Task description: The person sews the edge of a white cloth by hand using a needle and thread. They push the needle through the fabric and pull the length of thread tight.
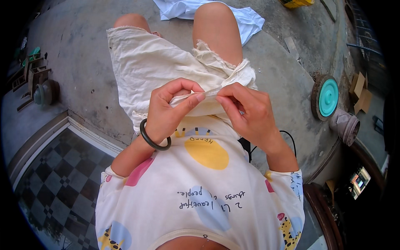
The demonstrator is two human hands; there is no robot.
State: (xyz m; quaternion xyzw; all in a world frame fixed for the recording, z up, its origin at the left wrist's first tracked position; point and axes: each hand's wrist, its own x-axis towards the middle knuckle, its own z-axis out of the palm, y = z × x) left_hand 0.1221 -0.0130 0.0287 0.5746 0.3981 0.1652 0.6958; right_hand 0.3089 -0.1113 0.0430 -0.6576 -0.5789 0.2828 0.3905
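A cream cloth (146,58) with frayed edges lies across my lap, bunched toward the right knee. My left hand (171,102), with a dark bangle (151,139) at its wrist, pinches a folded edge of this cloth between thumb and index finger. Just to the right of that pinch, close against the same fold, is my right hand (246,106). Its thumb and fingertips are pressed together; anything between them is too small or hidden to make out. Only a small gap parts the two hands.
A white cloth (252,23) lies on the concrete floor (85,68) beyond my knees. To the right stand a round container with a turquoise lid (328,98), a grey bucket-like vessel (346,127) and a cardboard box (361,89). Wooden stools (35,77) are at the left, above a checkered tile floor (68,179).
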